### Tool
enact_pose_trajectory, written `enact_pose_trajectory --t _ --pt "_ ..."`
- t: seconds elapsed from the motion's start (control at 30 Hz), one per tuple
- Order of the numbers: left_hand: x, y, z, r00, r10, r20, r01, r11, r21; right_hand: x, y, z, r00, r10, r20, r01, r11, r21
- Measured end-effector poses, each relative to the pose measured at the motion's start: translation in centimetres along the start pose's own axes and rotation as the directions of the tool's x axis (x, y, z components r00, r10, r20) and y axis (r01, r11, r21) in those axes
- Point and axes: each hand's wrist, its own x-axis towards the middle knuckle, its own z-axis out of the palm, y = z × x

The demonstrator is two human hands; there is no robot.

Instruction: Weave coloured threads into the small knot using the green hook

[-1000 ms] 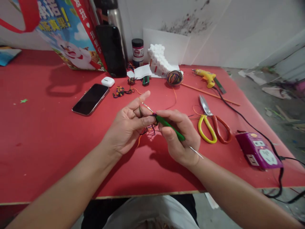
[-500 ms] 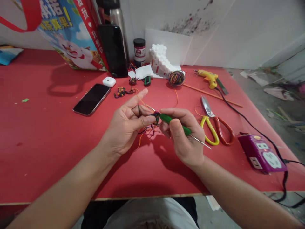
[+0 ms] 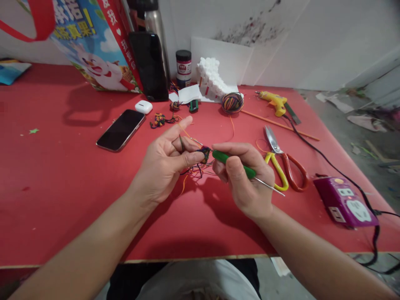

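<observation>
My left hand (image 3: 164, 160) pinches a small dark multicoloured crochet piece (image 3: 204, 154) between thumb and fingers, its index finger stretched out with orange yarn running over it. In my right hand (image 3: 245, 179) is a crochet hook with a green handle (image 3: 233, 163); its thin metal tip reaches into or against the piece, and a metal shaft sticks out behind. Loose yarn ends (image 3: 195, 170) dangle below the piece. A thread leads back toward the variegated yarn ball (image 3: 231, 103).
Right of my right hand lie scissors (image 3: 283, 162), a purple power socket (image 3: 346, 202) and a yellow glue gun (image 3: 273, 103) with its cable. At left are a phone (image 3: 121, 130) and a white earbud case (image 3: 143, 107). Behind stand a colourful bag (image 3: 96, 54) and a jar (image 3: 183, 68).
My right hand and the crochet hook have shifted slightly right, away from the crochet piece. My left hand stays nearly still with its hold on the piece.
</observation>
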Motion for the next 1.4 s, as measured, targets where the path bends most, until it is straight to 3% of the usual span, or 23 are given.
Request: enact_pose_trajectory --t 0.6,1.4 --pt "0.2 0.4 -0.4 1.000 0.020 0.008 -0.021 0.999 0.050 0.0 0.1 -0.4 1.000 0.003 -0.014 -0.005 0.995 -0.095" --pt "0.5 1.0 -1.3 0.996 0.085 0.010 -0.085 0.995 0.058 0.3 -0.5 -0.7 0.996 -0.086 0.026 0.090 0.978 -0.191"
